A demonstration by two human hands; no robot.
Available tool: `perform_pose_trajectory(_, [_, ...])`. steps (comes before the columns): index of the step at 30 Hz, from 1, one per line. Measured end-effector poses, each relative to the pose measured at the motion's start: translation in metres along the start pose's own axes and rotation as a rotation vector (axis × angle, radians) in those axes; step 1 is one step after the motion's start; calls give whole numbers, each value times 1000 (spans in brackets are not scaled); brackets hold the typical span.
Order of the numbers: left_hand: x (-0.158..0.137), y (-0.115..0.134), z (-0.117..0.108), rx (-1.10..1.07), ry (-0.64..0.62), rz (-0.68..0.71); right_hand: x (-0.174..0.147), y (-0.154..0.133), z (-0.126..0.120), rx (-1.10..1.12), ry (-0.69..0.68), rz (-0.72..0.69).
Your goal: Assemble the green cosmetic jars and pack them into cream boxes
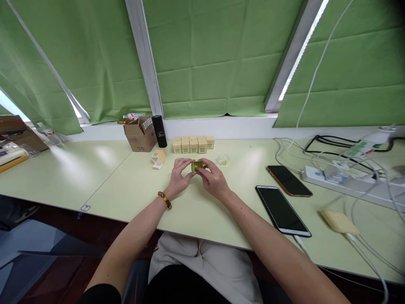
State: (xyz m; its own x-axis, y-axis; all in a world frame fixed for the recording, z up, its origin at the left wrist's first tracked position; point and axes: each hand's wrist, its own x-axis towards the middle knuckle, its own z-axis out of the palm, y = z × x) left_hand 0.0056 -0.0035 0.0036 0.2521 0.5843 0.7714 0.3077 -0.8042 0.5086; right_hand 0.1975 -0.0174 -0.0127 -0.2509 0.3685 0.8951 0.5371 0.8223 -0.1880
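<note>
Between my two hands is a small olive-green square container (197, 166), held a little above the table. The fingers and thumb of my left hand (179, 177) grip its left side. My right hand (214, 177) holds it from the right, with fingertips at its open-looking top. What is inside cannot be made out. Just to the right stands a small clear container (223, 159) with something yellow in it. To the left lies an opened cream carton (158, 158) with its flaps out. Behind my hands is a row of several small cream boxes (193, 145) with green labels.
A cardboard box (141, 134) and a black cylinder (159, 131) stand at the back left. On the right lie two phones (283, 210), a yellowish case (340, 221) on a cable, and a white power strip (351, 179) amid tangled cables. Green curtains (215, 55) hang behind the table.
</note>
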Motion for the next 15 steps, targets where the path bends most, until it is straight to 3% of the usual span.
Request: perform_pose_trajectory(15, [0,0,0,2,2,18,-1,0,0,30,17,-2])
